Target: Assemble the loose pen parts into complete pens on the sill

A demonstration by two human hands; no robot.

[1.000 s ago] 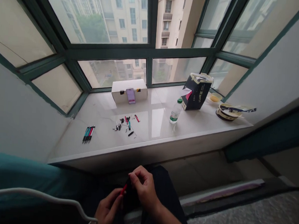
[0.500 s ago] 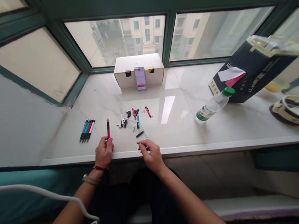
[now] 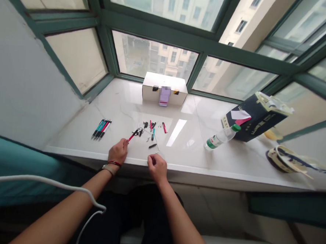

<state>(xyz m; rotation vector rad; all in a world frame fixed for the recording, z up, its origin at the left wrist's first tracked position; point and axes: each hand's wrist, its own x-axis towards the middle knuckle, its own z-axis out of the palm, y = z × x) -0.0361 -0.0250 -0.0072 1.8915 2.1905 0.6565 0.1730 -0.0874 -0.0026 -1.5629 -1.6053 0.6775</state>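
White marble sill (image 3: pixel 194 153) under the green-framed window, loose pen parts (image 3: pixel 150 128) scattered at frame centre. Left hand (image 3: pixel 117 155) pinches a red pen (image 3: pixel 132 135) just left of centre, tip angled up-right toward the parts; right hand (image 3: pixel 156 167) is curled shut on the sill edge, contents can't tell. Versus 0.5 s ago: pen has tilted from upright to slanted, right hand pulled in tighter.
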